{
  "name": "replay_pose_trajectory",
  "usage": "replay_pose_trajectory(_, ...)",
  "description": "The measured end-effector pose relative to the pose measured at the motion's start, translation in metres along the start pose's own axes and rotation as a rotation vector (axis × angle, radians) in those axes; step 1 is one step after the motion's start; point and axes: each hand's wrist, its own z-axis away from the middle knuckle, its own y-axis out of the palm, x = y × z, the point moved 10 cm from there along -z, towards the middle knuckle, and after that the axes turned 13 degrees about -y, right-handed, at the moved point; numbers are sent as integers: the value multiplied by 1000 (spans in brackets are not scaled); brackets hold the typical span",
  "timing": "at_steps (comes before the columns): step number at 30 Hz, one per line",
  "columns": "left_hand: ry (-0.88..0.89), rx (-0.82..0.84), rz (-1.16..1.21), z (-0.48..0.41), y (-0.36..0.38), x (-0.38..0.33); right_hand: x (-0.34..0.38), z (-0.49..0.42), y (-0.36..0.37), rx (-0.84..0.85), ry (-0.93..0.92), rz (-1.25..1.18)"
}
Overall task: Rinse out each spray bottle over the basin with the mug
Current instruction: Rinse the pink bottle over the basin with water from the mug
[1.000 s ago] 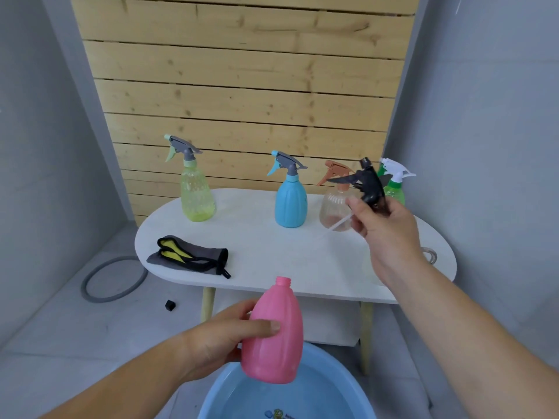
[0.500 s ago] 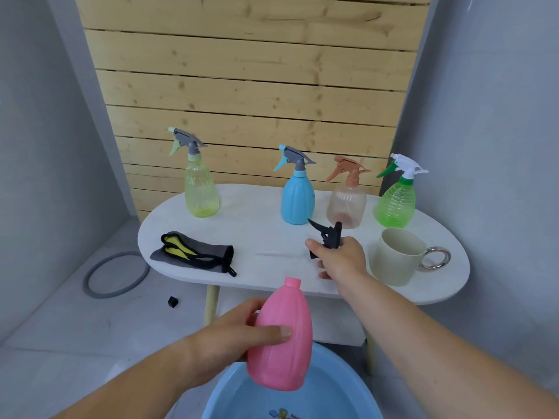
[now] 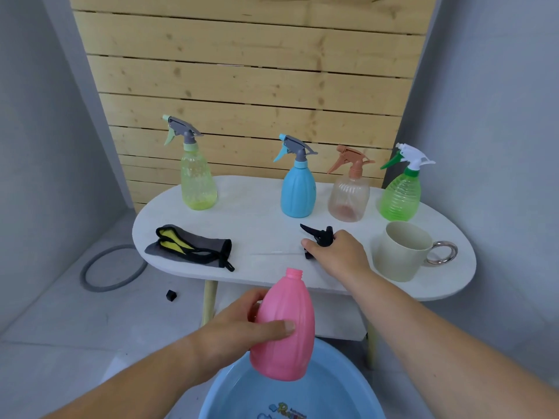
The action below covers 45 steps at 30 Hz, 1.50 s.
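My left hand (image 3: 242, 325) grips the open-necked pink bottle (image 3: 284, 331) upright above the blue basin (image 3: 357, 382), which holds water. My right hand (image 3: 337, 255) holds the black spray head (image 3: 319, 237) down at the white table (image 3: 266, 225), its clear tube lying leftwards on the tabletop. The cream mug (image 3: 399, 252) with a metal ring handle stands just right of that hand. Along the back stand a yellow-green bottle (image 3: 198, 179), a blue bottle (image 3: 298, 189), a clear peach bottle (image 3: 349, 195) and a green bottle (image 3: 400, 195), all with spray heads on.
A grey and yellow cloth (image 3: 190, 247) lies on the table's left part. On the floor to the left are a grey ring (image 3: 113, 267) and a small black cap (image 3: 171, 294). Grey walls close in on both sides, wooden slats behind.
My right hand has brought the black spray head down from in front of the peach and green bottles to the tabletop. The pink bottle stays over the basin.
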Motion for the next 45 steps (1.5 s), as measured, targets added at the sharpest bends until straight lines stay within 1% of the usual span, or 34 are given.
replay_pose_trajectory(4,4,2,-26,-1,2,0,6,4,-4,20,-45,7)
replay_pose_trajectory(6,11,0,-24,-1,3,-2,18,8,-19,-7,-109,55)
replay_pose_trajectory(8,27,0,-25,-1,6,-5,29,11,-48,-106,-170,56)
replay_pose_trajectory(11,54,13,-31,0,16,-13,39,22,-113,-342,-266,50)
replay_pose_trajectory(13,67,31,-39,0,26,-18,27,29,-153,-476,-278,146)
replay_pose_trajectory(14,72,38,-40,0,30,-19,14,29,-166,-500,-250,220)
replay_pose_trajectory(15,78,46,-41,0,36,-21,-3,28,-176,-482,-180,305)
replay_pose_trajectory(17,83,57,-35,0,45,-22,-46,20,-181,-333,3,419)
replay_pose_trajectory(19,89,74,-42,0,53,-24,-79,15,-177,-171,99,408)
replay_pose_trajectory(21,93,84,-52,0,59,-26,-92,15,-174,-107,108,278)
replay_pose_trajectory(23,91,87,-67,-2,61,-26,-100,18,-171,-115,97,109)
replay_pose_trajectory(28,85,75,-92,-5,60,-24,-112,27,-162,-86,96,-19)
replay_pose_trajectory(30,91,70,-103,-4,59,-24,-113,35,-156,-30,125,-133)
replay_pose_trajectory(34,116,52,-112,-2,54,-23,-92,65,-138,161,133,-401)
replay_pose_trajectory(37,121,18,-125,2,46,-15,-76,94,-126,242,115,-468)
replay_pose_trajectory(41,82,0,-222,5,34,6,-67,127,-100,332,141,-525)
replay_pose_trajectory(45,38,-36,-273,7,21,30,-84,147,-61,422,198,-448)
